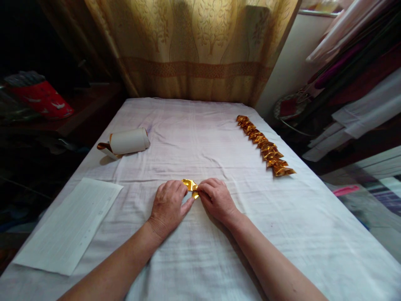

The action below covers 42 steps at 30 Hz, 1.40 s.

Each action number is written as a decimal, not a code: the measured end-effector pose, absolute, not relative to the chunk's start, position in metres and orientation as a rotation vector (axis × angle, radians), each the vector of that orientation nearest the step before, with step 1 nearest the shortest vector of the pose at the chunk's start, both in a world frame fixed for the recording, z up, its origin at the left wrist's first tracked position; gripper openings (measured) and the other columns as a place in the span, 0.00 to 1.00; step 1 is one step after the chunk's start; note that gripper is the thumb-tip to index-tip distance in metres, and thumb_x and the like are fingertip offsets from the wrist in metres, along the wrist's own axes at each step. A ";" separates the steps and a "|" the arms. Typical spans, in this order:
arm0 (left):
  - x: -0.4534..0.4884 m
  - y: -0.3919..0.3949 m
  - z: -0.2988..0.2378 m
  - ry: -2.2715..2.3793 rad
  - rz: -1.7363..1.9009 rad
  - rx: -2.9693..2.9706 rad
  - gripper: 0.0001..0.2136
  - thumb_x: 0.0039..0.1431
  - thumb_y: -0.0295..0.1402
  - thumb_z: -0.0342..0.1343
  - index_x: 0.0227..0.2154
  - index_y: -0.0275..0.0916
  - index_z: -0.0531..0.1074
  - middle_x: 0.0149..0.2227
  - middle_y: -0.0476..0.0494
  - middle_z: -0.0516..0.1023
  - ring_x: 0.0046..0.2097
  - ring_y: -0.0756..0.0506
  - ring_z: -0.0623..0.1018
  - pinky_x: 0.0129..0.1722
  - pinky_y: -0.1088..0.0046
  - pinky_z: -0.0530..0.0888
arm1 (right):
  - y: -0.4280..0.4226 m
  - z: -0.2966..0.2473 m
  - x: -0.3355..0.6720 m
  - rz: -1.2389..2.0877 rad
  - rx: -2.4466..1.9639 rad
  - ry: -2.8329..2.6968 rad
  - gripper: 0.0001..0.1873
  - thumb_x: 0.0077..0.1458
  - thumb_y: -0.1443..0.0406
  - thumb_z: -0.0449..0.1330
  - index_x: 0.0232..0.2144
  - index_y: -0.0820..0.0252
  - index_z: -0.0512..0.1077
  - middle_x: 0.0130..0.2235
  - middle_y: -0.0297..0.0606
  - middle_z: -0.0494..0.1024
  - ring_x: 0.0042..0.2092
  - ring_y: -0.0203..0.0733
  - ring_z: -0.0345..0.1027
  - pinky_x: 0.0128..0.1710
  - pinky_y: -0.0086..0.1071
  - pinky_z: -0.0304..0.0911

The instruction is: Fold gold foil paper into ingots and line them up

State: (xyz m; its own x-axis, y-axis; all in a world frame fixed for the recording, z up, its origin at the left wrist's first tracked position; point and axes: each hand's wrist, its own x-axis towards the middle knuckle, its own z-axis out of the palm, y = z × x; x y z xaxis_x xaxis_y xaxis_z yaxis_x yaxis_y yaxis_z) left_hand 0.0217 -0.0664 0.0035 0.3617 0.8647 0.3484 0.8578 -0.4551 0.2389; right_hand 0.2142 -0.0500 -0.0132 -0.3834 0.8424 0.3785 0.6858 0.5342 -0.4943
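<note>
Both hands meet near the middle of a cloth-covered table, with a small piece of gold foil paper (189, 184) between them. My left hand (171, 202) has its fingers bent over the foil's left part, the thumb stretched below. My right hand (217, 198) pinches the right end of the foil between thumb and fingers. The foil looks bent or folded, and the fingers hide much of it. At the right, a row of folded gold foil pieces (265, 146) runs along the table.
A roll of gold-lined paper (129, 141) lies at the back left, its loose end curling. Nearer, a white printed sheet (67, 225) rests at the table's left side. The white cloth (194, 138) has wrinkles. Beyond stand a curtain (200, 46), hanging clothes (369, 104) and a red container (42, 98).
</note>
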 end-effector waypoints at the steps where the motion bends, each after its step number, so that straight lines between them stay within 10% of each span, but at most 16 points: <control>1: 0.018 -0.066 0.003 1.588 0.687 2.563 0.06 0.60 0.36 0.59 0.32 0.41 0.68 0.37 0.44 0.76 0.43 0.41 0.73 0.44 0.61 0.69 | -0.051 -0.012 0.214 0.326 -1.217 -2.192 0.06 0.60 0.69 0.60 0.38 0.55 0.75 0.40 0.38 0.80 0.43 0.44 0.70 0.44 0.37 0.59; 9: -0.031 -0.052 0.006 1.166 0.696 2.317 0.15 0.58 0.29 0.55 0.48 0.43 0.65 0.54 0.43 0.75 0.53 0.44 0.76 0.53 0.64 0.73 | -0.058 -0.005 0.213 0.261 -1.173 -2.263 0.06 0.59 0.67 0.60 0.41 0.57 0.74 0.42 0.39 0.79 0.44 0.44 0.70 0.46 0.38 0.60; 14: -0.039 -0.046 0.008 1.117 0.709 2.300 0.03 0.59 0.28 0.52 0.35 0.42 0.66 0.51 0.44 0.76 0.52 0.45 0.76 0.52 0.64 0.74 | -0.059 -0.004 0.211 0.207 -1.200 -2.299 0.04 0.60 0.69 0.59 0.37 0.57 0.72 0.41 0.40 0.80 0.43 0.44 0.69 0.45 0.37 0.58; 42: -0.042 -0.036 0.004 1.107 0.682 2.738 0.11 0.66 0.40 0.53 0.42 0.44 0.78 0.44 0.45 0.81 0.47 0.45 0.78 0.48 0.67 0.74 | -0.058 0.003 0.205 0.289 -1.220 -2.335 0.12 0.55 0.63 0.65 0.44 0.53 0.77 0.48 0.40 0.77 0.47 0.46 0.68 0.49 0.43 0.59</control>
